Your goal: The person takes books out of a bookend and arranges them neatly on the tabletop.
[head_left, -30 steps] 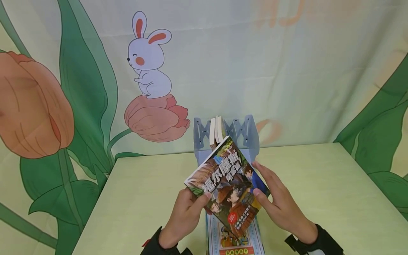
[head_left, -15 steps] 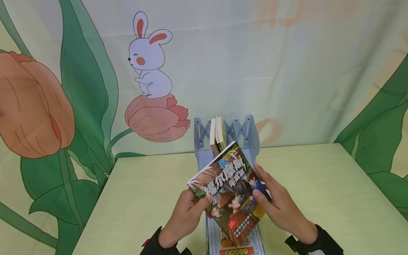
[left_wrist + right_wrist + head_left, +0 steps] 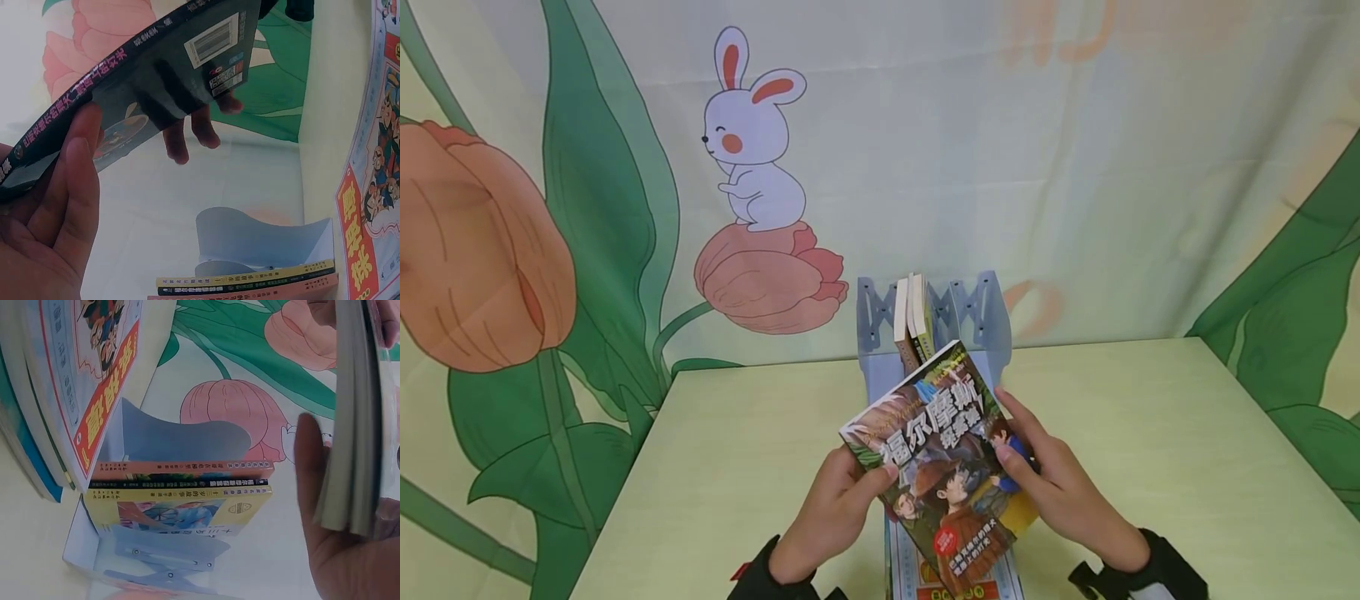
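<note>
A comic-style paperback book (image 3: pixel 951 492), its cover facing up, is held tilted between both hands over a stack. My left hand (image 3: pixel 842 508) grips its left edge, the thumb on the front cover and fingers underneath. At the right edge, my right hand (image 3: pixel 1063 487) pinches it with the thumb on top and fingers behind. The dark back cover with a barcode (image 3: pixel 212 40) shows in the left wrist view. Partly hidden below lies a larger comic book (image 3: pixel 902 567) with a blue border, on top of other books seen in the right wrist view.
A blue book rack (image 3: pixel 992 325) stands at the table's back edge. Pink, black and yellow books stand upright in its left part; the yellow book (image 3: pixel 181 509) faces the right wrist camera. A pale green table (image 3: pixel 745 467) spreads around, before a printed curtain (image 3: pixel 925 150).
The paperback has shifted toward me and slightly right, uncovering more of the upright books behind it. Both hands keep hold of it, with little movement.
</note>
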A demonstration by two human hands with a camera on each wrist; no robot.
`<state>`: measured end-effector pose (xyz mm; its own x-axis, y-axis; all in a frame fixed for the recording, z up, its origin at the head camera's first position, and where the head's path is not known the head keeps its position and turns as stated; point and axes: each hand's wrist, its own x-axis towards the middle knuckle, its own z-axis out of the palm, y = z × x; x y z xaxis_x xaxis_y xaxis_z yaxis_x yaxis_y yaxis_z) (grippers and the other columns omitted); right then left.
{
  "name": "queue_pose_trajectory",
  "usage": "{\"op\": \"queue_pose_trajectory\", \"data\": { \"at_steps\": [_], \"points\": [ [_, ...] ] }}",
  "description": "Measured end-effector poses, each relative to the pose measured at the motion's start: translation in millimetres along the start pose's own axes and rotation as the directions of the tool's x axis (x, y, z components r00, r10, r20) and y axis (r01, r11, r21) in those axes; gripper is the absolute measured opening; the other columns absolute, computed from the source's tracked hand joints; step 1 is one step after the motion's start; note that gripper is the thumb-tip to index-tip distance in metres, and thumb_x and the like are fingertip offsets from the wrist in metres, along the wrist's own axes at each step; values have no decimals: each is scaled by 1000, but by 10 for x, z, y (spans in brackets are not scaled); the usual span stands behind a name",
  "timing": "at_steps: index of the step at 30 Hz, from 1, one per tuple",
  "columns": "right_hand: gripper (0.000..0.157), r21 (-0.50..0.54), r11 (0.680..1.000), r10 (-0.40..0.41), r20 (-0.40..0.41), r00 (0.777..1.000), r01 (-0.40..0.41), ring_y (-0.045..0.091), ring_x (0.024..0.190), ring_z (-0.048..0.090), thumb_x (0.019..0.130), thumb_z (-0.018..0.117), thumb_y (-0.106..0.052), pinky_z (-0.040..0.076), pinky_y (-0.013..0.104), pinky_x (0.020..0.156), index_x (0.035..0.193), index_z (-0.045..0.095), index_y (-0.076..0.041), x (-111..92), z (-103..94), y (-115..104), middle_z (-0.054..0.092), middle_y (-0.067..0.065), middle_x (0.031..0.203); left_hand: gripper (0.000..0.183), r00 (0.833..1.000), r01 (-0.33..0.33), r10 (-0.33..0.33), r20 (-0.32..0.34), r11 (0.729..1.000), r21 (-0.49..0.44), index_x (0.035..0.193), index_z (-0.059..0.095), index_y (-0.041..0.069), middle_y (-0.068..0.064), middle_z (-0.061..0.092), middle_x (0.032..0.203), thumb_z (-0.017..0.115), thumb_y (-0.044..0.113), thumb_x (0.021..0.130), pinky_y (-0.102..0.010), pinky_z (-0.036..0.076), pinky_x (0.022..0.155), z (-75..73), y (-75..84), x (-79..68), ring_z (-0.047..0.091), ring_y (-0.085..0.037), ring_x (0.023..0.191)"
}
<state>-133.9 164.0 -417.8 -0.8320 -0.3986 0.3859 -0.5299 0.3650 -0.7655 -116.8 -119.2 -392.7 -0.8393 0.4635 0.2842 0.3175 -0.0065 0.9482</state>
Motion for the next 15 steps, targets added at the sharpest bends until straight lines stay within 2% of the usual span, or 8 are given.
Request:
{"op": "queue_pose_trajectory", "data": {
  "at_steps": [7, 10, 13, 15],
  "points": [
    [61, 113, 993, 17, 39, 999, -21, 5, 91, 68, 103, 42, -4, 55, 28, 71, 158, 19, -19, -22, -1, 35, 64, 20, 122, 40, 999, 1, 2, 43, 998, -67, 139, 41, -8, -34, 64, 112, 40, 1, 100, -37, 58, 61, -8, -24, 4, 71, -7, 76],
    [60, 144, 989, 12, 50, 999, -19, 5, 79, 68, 104, 42, -4, 54, 28, 62, 158, 20, -18, -26, 0, 36, 68, 18, 109, 40, 999, 10, -7, 44, 998, -70, 139, 41, -9, -34, 64, 112, 39, 2, 101, -36, 58, 61, -10, -36, 5, 70, -7, 75],
    [61, 171, 985, 2, 52, 999, -11, 7, 71, 67, 103, 41, -2, 53, 29, 57, 158, 20, -19, -27, 9, 38, 69, 15, 96, 42, 999, 21, -19, 38, 998, -67, 141, 39, -8, -33, 63, 118, 40, 2, 101, -33, 59, 69, -9, -47, 4, 71, -6, 85],
    [61, 185, 983, -2, 46, 999, -7, 7, 74, 68, 103, 42, -2, 55, 30, 59, 158, 21, -20, -30, 18, 43, 70, 17, 99, 44, 999, 30, -28, 30, 998, -62, 143, 37, -6, -31, 61, 124, 40, 2, 100, -29, 58, 78, -6, -51, 4, 69, -6, 95]
  ]
}}
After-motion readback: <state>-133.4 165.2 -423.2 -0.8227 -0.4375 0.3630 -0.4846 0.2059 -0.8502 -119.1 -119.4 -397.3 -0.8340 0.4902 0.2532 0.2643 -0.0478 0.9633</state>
